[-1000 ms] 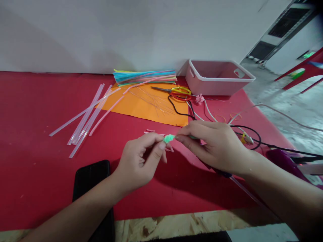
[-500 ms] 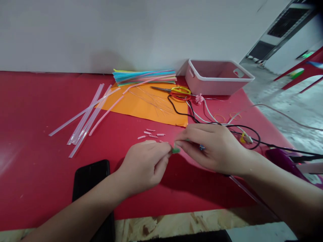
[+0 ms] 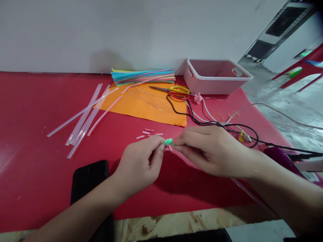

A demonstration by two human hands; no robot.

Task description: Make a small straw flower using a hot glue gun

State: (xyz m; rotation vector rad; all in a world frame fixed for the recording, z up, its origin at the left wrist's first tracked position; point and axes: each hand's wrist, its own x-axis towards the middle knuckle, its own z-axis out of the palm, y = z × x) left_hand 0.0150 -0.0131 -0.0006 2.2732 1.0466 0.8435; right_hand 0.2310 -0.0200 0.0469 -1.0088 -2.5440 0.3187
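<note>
A small bright green fuzzy piece of pipe cleaner (image 3: 168,142), bunched into a knot, is stretched between my two hands above the red tabletop. My left hand (image 3: 142,159) pinches its left end between thumb and forefinger. The opposite end sits in the fingertips of my right hand (image 3: 214,149), with the thumb below. Just behind and beneath the green piece lie several short pink pieces (image 3: 140,137), partly hidden by my left hand. Farther back, a bundle of coloured pipe cleaners (image 3: 142,76) rests at the wall, by an orange sheet (image 3: 148,104).
Scissors (image 3: 176,90) and a pink fuzzy flower-like piece (image 3: 198,98) lie before a pink basket (image 3: 218,84). Black and white cables (image 3: 248,127) run across the right side. Clear plastic strips (image 3: 84,116) are at left, a black phone (image 3: 88,178) near my left forearm.
Both hands have shifted slightly, the left one a little leftward. More of the green piece now shows between my fingertips, where before it was mostly covered and blurred.
</note>
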